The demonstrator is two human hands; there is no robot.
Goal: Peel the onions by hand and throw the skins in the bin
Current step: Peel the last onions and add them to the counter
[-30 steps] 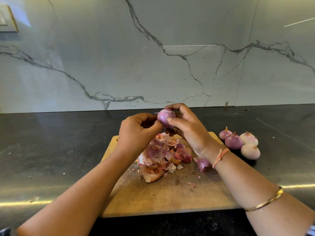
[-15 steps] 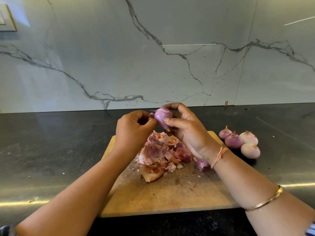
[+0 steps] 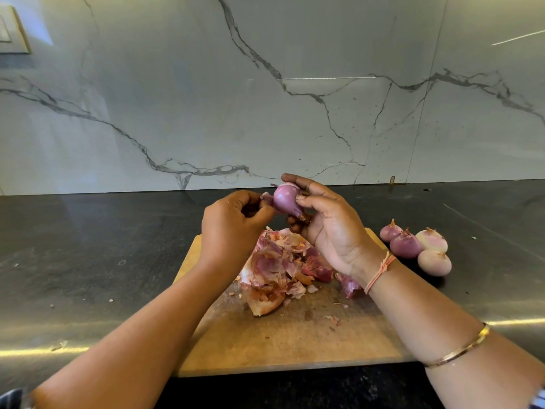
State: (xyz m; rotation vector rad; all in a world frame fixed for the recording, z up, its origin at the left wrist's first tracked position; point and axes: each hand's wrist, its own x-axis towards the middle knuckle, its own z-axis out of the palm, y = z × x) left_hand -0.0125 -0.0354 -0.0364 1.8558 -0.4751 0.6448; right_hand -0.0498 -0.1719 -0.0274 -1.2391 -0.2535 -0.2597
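Note:
My right hand [image 3: 327, 228] grips a small purple onion [image 3: 285, 199] between thumb and fingers, held above the wooden cutting board [image 3: 283, 343]. My left hand [image 3: 233, 228] pinches a strip of purple skin [image 3: 266, 198] that still hangs on the onion's left side. Under both hands a heap of pink and brown onion skins [image 3: 283, 267] lies on the board. No bin is in view.
Several peeled onions [image 3: 418, 246] sit in a cluster on the dark countertop [image 3: 88, 261] to the right of the board. A white marble wall [image 3: 265, 98] rises behind the counter. Small skin flakes [image 3: 333, 320] are scattered on the board's near part.
The onion has turned in my right hand so its root end points down. My left hand has pulled a strip of skin away to the left.

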